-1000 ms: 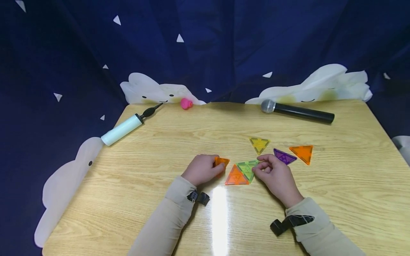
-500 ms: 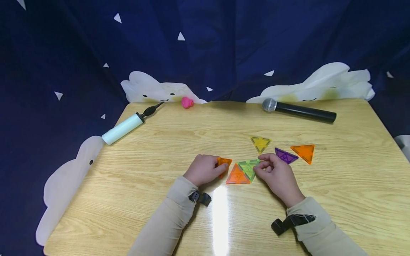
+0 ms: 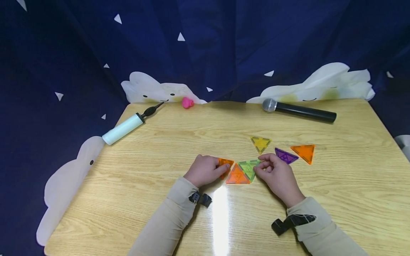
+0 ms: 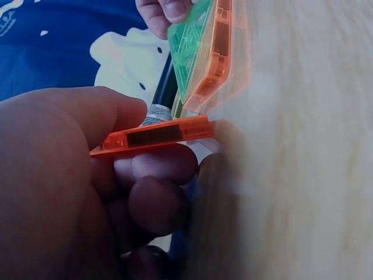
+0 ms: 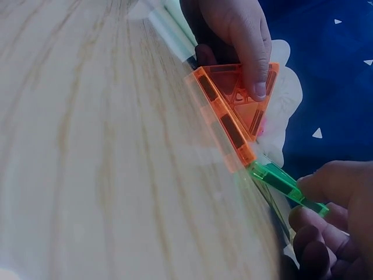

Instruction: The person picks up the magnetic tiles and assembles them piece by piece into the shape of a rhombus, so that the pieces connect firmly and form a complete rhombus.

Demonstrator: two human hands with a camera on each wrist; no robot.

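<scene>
In the head view my left hand pinches an orange triangular magnetic tile between thumb and fingers. The left wrist view shows that held tile edge-on, tilted off the table. To its right another orange triangular tile joins a green triangular tile along one side. My right hand pinches the green tile's right corner; in the right wrist view thumb and fingers close on this green tile. Between the two orange tiles I see a narrow gap.
A yellow triangular tile, a purple one and an orange one lie beyond my right hand. Farther back are a microphone, a pink toy and a light-blue hand pump. A dark blue curtain borders the table.
My left hand has shifted slightly right, bringing its orange tile closer to the joined pair and lowering it flatter. My right hand stays on the green tile.
</scene>
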